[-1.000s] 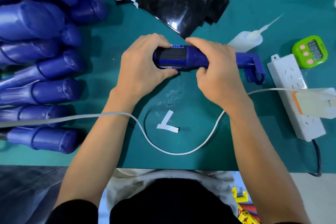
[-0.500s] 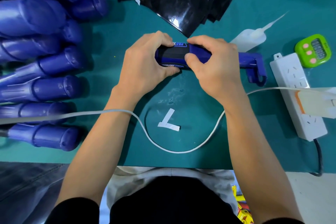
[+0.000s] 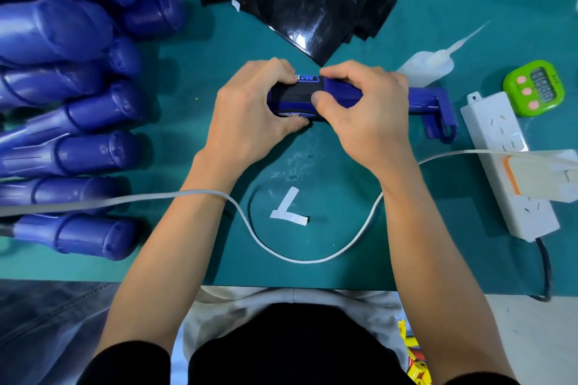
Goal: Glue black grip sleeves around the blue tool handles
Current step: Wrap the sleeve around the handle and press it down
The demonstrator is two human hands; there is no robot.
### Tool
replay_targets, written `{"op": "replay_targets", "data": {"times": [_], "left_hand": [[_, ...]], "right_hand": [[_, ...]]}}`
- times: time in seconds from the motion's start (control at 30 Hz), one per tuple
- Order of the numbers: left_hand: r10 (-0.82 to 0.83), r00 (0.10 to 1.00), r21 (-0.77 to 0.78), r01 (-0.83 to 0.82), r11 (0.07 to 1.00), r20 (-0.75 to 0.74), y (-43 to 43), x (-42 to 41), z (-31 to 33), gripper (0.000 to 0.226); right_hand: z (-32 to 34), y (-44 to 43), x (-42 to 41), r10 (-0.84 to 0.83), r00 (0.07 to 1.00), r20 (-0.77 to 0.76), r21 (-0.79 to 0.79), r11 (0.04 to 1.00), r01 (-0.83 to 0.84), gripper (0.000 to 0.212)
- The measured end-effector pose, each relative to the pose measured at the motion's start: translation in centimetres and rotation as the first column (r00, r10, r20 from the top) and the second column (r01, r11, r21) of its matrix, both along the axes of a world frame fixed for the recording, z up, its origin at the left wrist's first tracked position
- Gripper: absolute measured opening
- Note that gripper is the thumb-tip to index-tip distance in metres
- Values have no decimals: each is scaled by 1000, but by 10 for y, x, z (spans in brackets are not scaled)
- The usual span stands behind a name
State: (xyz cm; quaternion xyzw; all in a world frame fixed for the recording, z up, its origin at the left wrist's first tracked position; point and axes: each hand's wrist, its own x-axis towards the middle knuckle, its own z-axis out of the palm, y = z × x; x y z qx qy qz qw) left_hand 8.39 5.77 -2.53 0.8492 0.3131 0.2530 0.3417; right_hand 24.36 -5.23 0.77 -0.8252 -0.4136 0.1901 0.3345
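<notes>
Hands at frame centre: left hand [image 3: 250,109] clasped the butt of the blue tool handle [image 3: 375,97]; right hand [image 3: 366,109] gripped beside it, thumb pressing the black grip sleeve [image 3: 292,97]. Handle's long axis ran left-right above the worktop [image 3: 406,228], between both hands.

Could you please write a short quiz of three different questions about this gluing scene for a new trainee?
1. True or false: both hands grip the blue tool handle.
2. What touches the black grip sleeve?
A. the right hand thumb
B. the glue bottle
C. the green timer
3. Fill in: the pile of black sleeves lies on the ____ side of the hands.

Key: 1 true, the left hand holds it too; 2 A; 3 far.
</notes>
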Motion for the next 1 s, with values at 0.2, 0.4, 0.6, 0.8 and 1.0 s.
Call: {"op": "replay_targets", "data": {"times": [0.2,0.4,0.6,0.8,1.0], "left_hand": [[16,1000,-21,-16,1000,-8,-1,0,0,54],[9,1000,6,-9,1000,-20,-4,0,1,54],[-12,1000,-1,12,1000,-8,-6,-1,0,54],[-4,997,-156,15,988,71,-4,-12,-1,48],[14,993,-182,8,983,120,-9,-11,-3,45]], "right_hand": [[-4,7,-4,-39,999,29,0,999,39,34],[-8,5,-1,-58,998,24,48,997,56,34],[-6,1,1,20,997,74,42,999,-23,33],[-7,-4,1,75,994,79,54,995,-80,26],[-5,-14,2,36,994,-103,203,979,-14,24]]}}
